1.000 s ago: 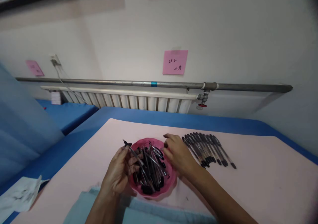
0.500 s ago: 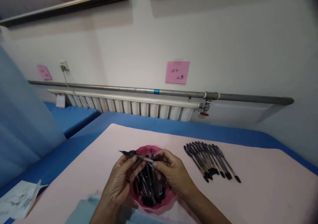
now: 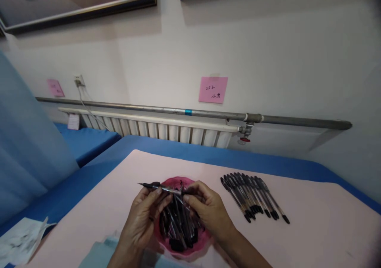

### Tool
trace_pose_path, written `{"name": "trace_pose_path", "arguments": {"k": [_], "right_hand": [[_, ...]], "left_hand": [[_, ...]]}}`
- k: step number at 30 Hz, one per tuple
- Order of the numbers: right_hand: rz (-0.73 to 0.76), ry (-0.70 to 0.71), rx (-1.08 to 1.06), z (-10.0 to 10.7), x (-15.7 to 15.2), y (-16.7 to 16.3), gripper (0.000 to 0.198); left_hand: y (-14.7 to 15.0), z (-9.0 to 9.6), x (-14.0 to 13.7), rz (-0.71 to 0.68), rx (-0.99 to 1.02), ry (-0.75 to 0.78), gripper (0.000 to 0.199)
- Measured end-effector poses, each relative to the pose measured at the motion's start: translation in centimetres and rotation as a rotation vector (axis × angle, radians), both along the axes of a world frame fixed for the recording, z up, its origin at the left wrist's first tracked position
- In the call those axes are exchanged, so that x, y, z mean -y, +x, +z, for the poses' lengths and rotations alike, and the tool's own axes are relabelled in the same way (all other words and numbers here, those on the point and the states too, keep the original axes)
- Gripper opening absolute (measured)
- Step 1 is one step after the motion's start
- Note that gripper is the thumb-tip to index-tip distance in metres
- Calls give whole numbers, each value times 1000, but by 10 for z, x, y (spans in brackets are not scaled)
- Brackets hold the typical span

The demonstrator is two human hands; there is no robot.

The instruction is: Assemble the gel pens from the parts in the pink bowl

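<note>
My left hand (image 3: 143, 214) is closed round the front half of a pen (image 3: 171, 190), whose bare writing tip points left. The pen has a clear barrel and a black grip. At its rear end, my right hand (image 3: 208, 206) pinches a small dark piece that looks like the end plug, partly hidden by the fingers. Both hands are above a pink bowl (image 3: 166, 249) that holds many black and clear pen parts (image 3: 178, 220). To the right, several capped pens (image 3: 250, 196) lie side by side in a slanted row.
A pink sheet (image 3: 309, 204) covers the blue padded table (image 3: 208, 152). Light blue cloth (image 3: 99, 252) lies at the near edge, and a white printed bag (image 3: 24, 240) at the left. Behind are a radiator (image 3: 166, 130) and a pipe (image 3: 297, 121); a blue curtain (image 3: 29, 149) hangs left.
The pen has shifted slightly left with my left hand. A dark piece now shows between its rear end and my right fingers. The camera view has tilted up a little.
</note>
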State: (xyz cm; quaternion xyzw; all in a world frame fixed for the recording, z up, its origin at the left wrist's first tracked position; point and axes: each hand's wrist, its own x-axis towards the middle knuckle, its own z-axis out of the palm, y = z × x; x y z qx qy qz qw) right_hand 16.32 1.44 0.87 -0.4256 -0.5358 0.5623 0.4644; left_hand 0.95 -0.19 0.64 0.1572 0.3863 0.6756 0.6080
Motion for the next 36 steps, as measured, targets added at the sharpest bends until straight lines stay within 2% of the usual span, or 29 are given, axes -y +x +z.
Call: {"name": "trace_pose_path", "arguments": {"k": [5, 11, 13, 16, 18, 23, 25, 31, 34, 36], "right_hand": [[2, 99, 91, 0, 2, 0, 5], [-15, 481, 427, -2, 2, 6, 7], [11, 483, 434, -4, 2, 6, 8], [51, 348, 343, -4, 1, 4, 12], [57, 323, 333, -3, 1, 4, 10], [4, 507, 547, -2, -3, 8, 4], [31, 552, 577, -4, -4, 10, 13], [68, 645, 668, -10, -4, 11, 4], [105, 655, 677, -10, -4, 11, 13], [122, 660, 692, -9, -4, 10, 11]], "left_hand": [[2, -1, 0, -6, -5, -1, 12], [5, 0, 2, -15, -34, 1, 10], [5, -1, 1, -22, -34, 14, 10], [5, -3, 0, -25, -38, 15, 12], [5, -4, -1, -19, -39, 7, 12], [5, -4, -1, -4, -40, -8, 11], [6, -3, -1, -2, -45, -14, 11], [4, -4, 0, -23, -60, -12, 11], [4, -5, 0, -21, -95, -13, 11], [4, -4, 0, -11, -124, -31, 11]]}}
